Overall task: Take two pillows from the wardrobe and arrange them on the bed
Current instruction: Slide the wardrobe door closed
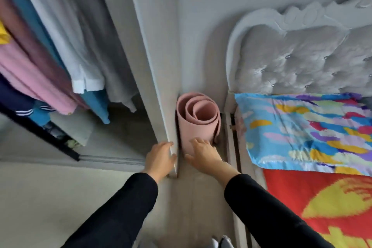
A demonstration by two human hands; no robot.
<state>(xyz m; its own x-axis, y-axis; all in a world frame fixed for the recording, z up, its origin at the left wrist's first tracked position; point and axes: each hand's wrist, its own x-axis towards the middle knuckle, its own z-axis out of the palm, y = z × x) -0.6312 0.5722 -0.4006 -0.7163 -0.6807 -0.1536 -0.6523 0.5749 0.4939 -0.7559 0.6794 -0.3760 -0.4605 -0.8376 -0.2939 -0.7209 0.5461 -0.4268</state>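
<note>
While both black-sleeved arms reach forward and down in the head view, the left hand [160, 157] lies with fingers spread loosely against the front edge of the pale grey wardrobe side panel [155, 78], its thumb hooked round the panel's corner, clasping nothing else; the right hand [203, 152] is likewise open, fingers extended, laid on or just in front of the rolled pink foam mat [196, 121], and I cannot tell whether it actually presses on it. That mat stands upright on end in the narrow gap between the wardrobe panel and the bed, filling most of the gap. Inside the open wardrobe [90, 131], hanging clothes [60, 56] in pink, mauve, teal, white and grey crowd the upper space, with a dark-framed sliding door [40, 133] cutting across the lower left; no pillow can be made out among them. To the right, one rectangular pillow in a bright blue patterned cover [302, 133] lies flat at the head of the bed, touching the silver-grey tufted headboard with a carved white frame [302, 60], and just below it spreads a red and yellow blanket [322, 203]
</note>
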